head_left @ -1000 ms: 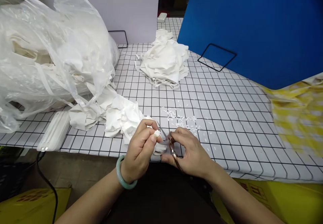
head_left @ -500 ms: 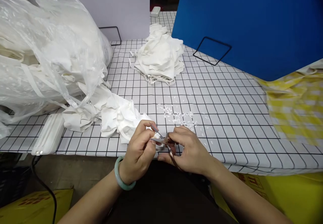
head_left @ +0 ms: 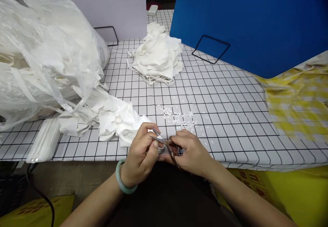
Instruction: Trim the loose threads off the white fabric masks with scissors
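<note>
On your gridded worktop [head_left: 217, 97] lay a white cloth pile [head_left: 157, 56], loose white pieces [head_left: 112, 119], tiny clippings [head_left: 176, 121], a stuffed plastic bag [head_left: 61, 42] and yellow-checked fabric [head_left: 297, 100].

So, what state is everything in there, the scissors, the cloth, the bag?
Scissors: blades open, held in the right hand
Left hand: closed on white cloth, partly hidden
Far cloth pile: loosely heaped
Plastic bag: bulging
White snippets: scattered
Yellow checked cloth: rumpled
White box: lying flat
Tablecloth: spread out

Left hand [head_left: 141, 153] pinched, right hand [head_left: 191, 153] curled just beside it, forearms [head_left: 96, 199] angled inward
</note>
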Demonstrator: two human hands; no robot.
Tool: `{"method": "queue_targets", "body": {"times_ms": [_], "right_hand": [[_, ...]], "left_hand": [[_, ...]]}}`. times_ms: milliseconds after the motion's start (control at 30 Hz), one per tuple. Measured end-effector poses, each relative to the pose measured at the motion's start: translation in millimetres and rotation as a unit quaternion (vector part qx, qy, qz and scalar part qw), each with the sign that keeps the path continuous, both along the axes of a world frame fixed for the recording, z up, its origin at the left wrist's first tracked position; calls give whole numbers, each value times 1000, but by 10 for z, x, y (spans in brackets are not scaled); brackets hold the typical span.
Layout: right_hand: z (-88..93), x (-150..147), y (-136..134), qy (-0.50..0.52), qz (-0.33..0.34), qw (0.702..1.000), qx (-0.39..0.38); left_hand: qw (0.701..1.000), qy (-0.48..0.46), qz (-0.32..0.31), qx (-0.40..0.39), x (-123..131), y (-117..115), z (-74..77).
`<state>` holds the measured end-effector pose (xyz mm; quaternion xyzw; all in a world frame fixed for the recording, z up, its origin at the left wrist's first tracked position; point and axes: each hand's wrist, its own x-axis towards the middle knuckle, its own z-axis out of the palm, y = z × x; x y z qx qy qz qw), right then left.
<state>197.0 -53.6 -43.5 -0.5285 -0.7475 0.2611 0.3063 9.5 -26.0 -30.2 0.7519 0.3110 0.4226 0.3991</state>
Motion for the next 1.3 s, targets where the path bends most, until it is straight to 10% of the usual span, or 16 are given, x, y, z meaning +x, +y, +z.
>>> {"method": "queue_targets", "body": {"times_ms": [233,467,700,867,1000,1167,1300], "right_hand": [[-162,107,-199,-5,-93,996,-12],[-332,292,-323,105,-186,959,-189],[-298,-108,-75,156,-71,972,-161],[-367,-663,183,197,-17,965,-175],[31,-649,684,299,-20,947,-120],[887,-160,1944,271,-147,935,176],[865,190,2450,133,-256,926,245]], "left_hand": [[997,11,-71,0,192,48,-102],[994,50,-81,-55,215,67,-105],[963,193,181,55,-545,14,-155],[967,217,117,-60,-619,-89,-426],[980,121,155,22,-352,424,-30],[980,10,110,167,114,1625,838],[983,-8,111,144,-18,1818,690]]}}
